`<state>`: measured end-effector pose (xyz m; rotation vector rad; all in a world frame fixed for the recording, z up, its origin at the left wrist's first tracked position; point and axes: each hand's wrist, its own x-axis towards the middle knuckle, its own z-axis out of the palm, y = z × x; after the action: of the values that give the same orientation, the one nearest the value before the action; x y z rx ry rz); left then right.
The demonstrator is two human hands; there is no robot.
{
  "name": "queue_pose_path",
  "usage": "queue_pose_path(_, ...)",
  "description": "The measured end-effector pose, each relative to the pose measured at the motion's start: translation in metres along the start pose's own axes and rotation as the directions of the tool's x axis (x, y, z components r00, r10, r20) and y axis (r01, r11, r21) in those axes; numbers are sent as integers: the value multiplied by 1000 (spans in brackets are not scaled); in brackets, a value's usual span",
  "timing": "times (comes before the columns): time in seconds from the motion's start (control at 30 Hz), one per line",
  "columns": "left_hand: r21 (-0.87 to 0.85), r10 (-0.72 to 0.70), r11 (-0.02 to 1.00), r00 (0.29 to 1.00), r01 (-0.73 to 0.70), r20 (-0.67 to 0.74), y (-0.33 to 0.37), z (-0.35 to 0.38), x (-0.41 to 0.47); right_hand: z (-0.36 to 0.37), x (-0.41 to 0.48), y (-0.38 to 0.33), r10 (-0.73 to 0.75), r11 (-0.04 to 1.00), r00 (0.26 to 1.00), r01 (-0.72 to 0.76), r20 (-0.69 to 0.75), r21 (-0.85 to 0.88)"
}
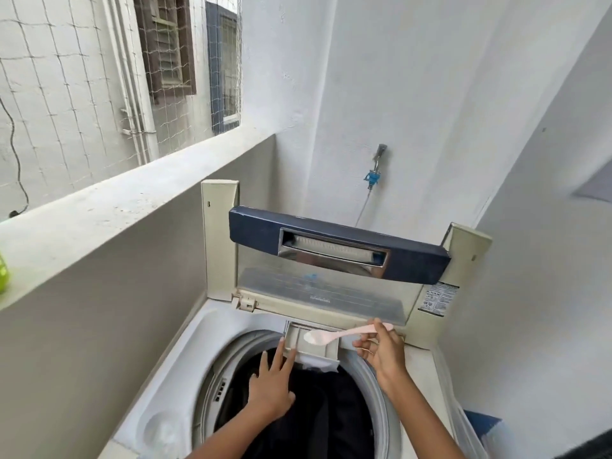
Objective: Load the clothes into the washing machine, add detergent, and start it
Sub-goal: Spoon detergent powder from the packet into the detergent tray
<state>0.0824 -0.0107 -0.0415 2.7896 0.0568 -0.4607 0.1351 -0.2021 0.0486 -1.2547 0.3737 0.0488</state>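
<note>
**Detergent dosing in progress: load in, start pending**

The pink plastic spoon (344,333) carries a heap of white detergent powder (313,337) and is positioned directly over the pulled-out detergent drawer (311,347) at the rear rim of the top-loading washing machine (185,346). The right hand (381,351) pinches the spoon handle between thumb and fingers. The left hand (273,382) is extended with straight fingers, its fingertips touching the drawer's left edge, gripping nothing.

Dark clothes (318,409) lie inside the drum, below the drawer; loading appears complete. The lid (337,250) stands folded upright behind the opening.

Status, as judged: the powder is still on the spoon, so dosing is not finished. Remaining steps: tip the powder in, push the drawer home, lower the lid, start the cycle. The control panel is not in view.

Behind the machine, a wall tap (377,164) feeds a hose.
</note>
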Motion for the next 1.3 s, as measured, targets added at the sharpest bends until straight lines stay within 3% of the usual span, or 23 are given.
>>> queue_pose_path(0.23,52,-24,998,1000,23,4,1,0,1,-2,-6,23,-2,940,991,48,135,-337)
queue_pose_path(0.4,79,-52,996,999,51,14,3,3,2,-5,-16,28,-55,753,954,233,293,-615)
queue_pose_path(0.5,110,-63,992,998,61,15,2,5,3,-7,-24,28,-90,572,912,376,399,-729)
queue_pose_path(0.63,112,-70,991,997,68,13,1,5,4,-1,-37,27,-178,466,856,507,485,-725)
queue_pose_path(0.83,134,-72,988,997,72,-6,1,6,4,0,-47,33,-232,264,825,563,515,-783)
queue_pose_path(0.93,124,-57,991,998,54,24,-2,0,3,5,-49,34,-307,353,827,558,471,-751)
queue_pose_path(1.03,-66,-16,998,999,13,-49,-7,-28,-7,18,-56,20,-344,678,899,439,273,-590)
queue_pose_path(1.1,-285,-43,958,980,-14,-193,-17,-62,-24,31,-63,1,-290,885,948,319,134,-340)
queue_pose_path(1.13,-389,-67,920,965,-38,-252,-25,-81,-37,38,-67,-10,-259,939,962,272,89,-209)
queue_pose_path(1.2,-521,-96,847,930,-111,-354,-43,-122,-68,57,-77,-32,-214,977,975,215,67,-8)
queue_pose_path(1.3,-481,-122,854,822,-199,-556,-68,-180,-134,95,-98,-60,-210,971,962,184,173,155)
